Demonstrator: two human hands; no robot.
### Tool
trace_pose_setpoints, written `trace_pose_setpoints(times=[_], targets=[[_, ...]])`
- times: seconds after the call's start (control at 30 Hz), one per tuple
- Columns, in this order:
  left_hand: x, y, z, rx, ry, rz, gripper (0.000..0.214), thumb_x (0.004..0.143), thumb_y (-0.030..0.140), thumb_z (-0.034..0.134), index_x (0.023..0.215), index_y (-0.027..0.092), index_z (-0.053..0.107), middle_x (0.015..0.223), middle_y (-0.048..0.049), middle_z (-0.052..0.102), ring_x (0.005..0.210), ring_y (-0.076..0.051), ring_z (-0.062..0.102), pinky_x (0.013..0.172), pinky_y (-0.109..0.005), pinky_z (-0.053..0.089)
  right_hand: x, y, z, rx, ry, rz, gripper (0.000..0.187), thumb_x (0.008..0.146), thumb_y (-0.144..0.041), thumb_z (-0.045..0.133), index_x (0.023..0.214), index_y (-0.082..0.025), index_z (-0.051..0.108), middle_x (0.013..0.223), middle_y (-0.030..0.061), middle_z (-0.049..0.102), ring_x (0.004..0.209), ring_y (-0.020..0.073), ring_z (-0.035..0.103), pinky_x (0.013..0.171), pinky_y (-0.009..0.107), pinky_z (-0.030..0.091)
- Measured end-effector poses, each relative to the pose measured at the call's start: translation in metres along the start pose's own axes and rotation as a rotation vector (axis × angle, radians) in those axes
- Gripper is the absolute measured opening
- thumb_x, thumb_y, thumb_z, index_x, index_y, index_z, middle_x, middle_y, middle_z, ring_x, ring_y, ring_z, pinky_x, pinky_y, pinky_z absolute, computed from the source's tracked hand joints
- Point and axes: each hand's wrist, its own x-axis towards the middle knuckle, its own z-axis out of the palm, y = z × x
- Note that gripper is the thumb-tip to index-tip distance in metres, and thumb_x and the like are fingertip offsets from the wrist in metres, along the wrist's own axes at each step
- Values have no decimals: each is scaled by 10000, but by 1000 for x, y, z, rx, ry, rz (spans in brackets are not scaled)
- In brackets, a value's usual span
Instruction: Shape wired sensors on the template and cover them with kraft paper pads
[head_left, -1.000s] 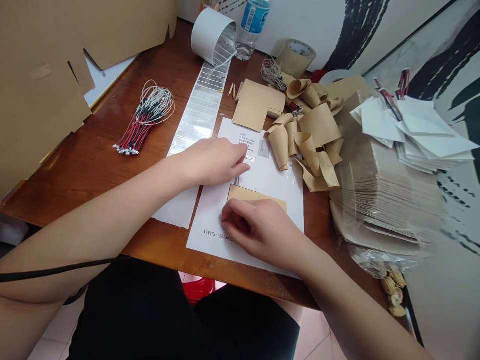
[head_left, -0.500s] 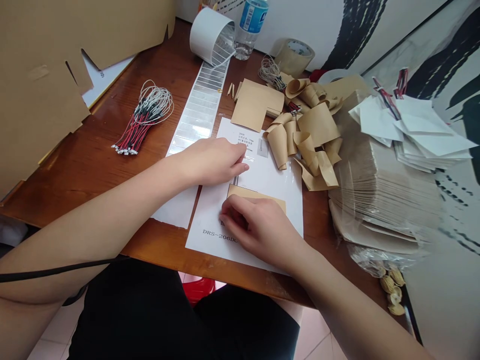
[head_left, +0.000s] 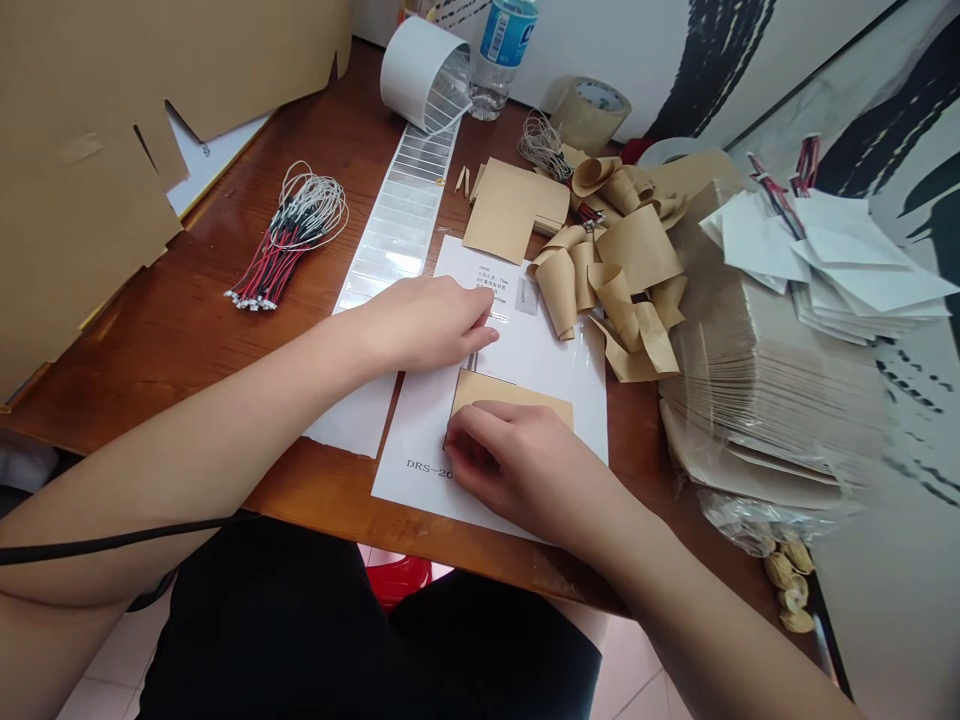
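My left hand [head_left: 431, 322] rests palm down on a white printed sheet [head_left: 409, 420], its index finger and thumb stretched out and slightly apart. The index fingertip touches the sheet near small printed lines. Below it, a piece of brown kraft paper [head_left: 517, 392] lies on the same sheet. The fingers of my right hand [head_left: 521, 460] are pinched at that piece's lower left corner, covering its lower part and some of the large print. A thin strip partly shows beside my left thumb; what it is stays unclear.
Bundled red, black and white wires [head_left: 289, 235] lie left. A label roll [head_left: 424, 75] trails its strip [head_left: 390, 230] beside the sheet. Curled brown papers [head_left: 619, 290], stacked brown paper [head_left: 506, 210], a bagged stack [head_left: 757, 370], tape [head_left: 591, 112] and a water bottle [head_left: 501, 55] stand around.
My right hand has shifted slightly right and down, uncovering more of the kraft paper's left side and hiding more of the large print. My left hand stays in place.
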Motion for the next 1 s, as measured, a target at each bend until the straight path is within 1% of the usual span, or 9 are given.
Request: trace_pose_setpoints(times=[0.1,0.23,0.33,0.47,0.8,1.0], targets=[[0,1,-1,13,6,3,429,1004,485,385,1212,215,646,1045,-123,749,934,-317,692,690,-354,420,0,1,-2,19,-13,14,177,934,-156,519,767,-189,568,675,-10,560,594,116,485,573,267,322],[-1,1,0,14,12,11,425,1004,489,387,1196,212,646,1019,-121,747,923,-319,691,665,-352,399,1,1,-7,50,-28,19,159,934,-156,556,790,-177,619,676,-11,585,601,115,495,589,261,355],[-1,1,0,12,7,11,426,1007,487,384,1203,211,642,1029,-123,748,935,-315,692,673,-352,409,1,0,-8,57,-42,20,139,925,-135,569,810,-170,640,686,-9,604,603,112,501,589,254,364],[-1,0,0,9,5,11,428,1009,487,382,1211,212,641,1052,-125,751,947,-312,692,695,-354,426,1,0,-7,36,-23,7,144,908,-107,575,790,-166,633,671,-12,598,592,107,491,586,245,367],[1,-1,1,5,8,13,435,1004,501,388,1207,212,642,1060,-122,748,928,-304,688,707,-350,431,0,2,-7,67,-19,-6,112,890,-106,604,807,-166,648,670,-19,599,587,102,491,585,235,371],[0,-2,0,-36,-4,12,473,976,588,437,1178,220,655,1048,-115,748,927,-297,680,722,-340,428,1,3,-6,66,1,-15,110,880,-91,608,804,-156,654,667,-11,606,590,104,506,579,229,373]])
